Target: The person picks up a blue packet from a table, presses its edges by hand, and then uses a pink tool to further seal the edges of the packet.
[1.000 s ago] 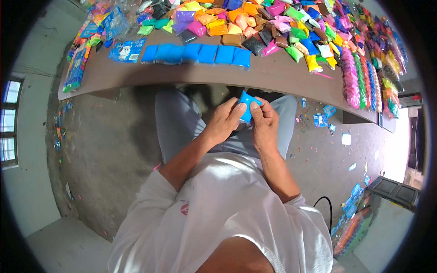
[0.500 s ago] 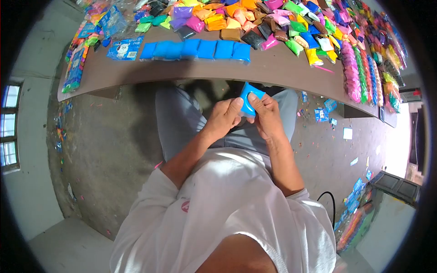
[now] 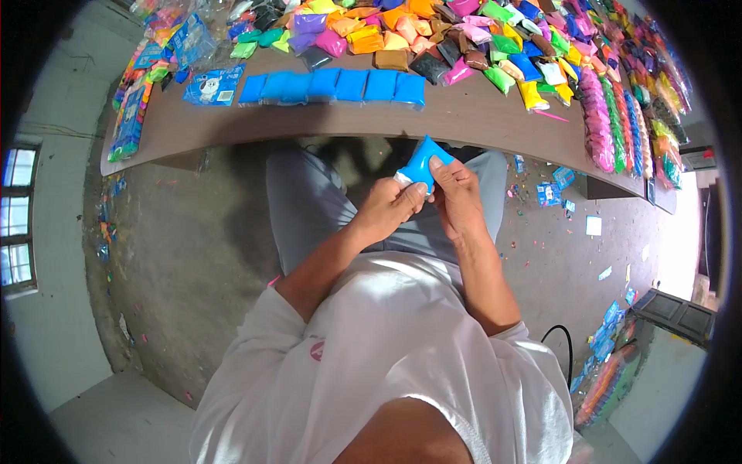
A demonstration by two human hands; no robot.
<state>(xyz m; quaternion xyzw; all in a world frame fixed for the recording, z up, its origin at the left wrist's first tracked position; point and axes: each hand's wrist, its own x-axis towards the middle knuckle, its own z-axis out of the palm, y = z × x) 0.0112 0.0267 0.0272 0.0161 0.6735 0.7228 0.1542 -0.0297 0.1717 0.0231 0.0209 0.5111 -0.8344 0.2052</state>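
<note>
A small blue packet in clear film is held over my lap, just below the table's near edge. My left hand pinches its lower left end, thumb on top. On the packet's right side my right hand is closed, with the thumb pressing on the blue surface. The fingers beneath the packet are hidden. Beyond my hands, a row of joined blue packets lies flat along the front of the table.
A heap of small packets in many colours covers the back of the table. Long strips of packets lie at the right. A printed blue bag lies at the left. Scraps and wrappers litter the floor.
The blue packet has turned and tilted in my hands, its lower end now showing toward the left. My left hand has moved slightly right and down along it.
</note>
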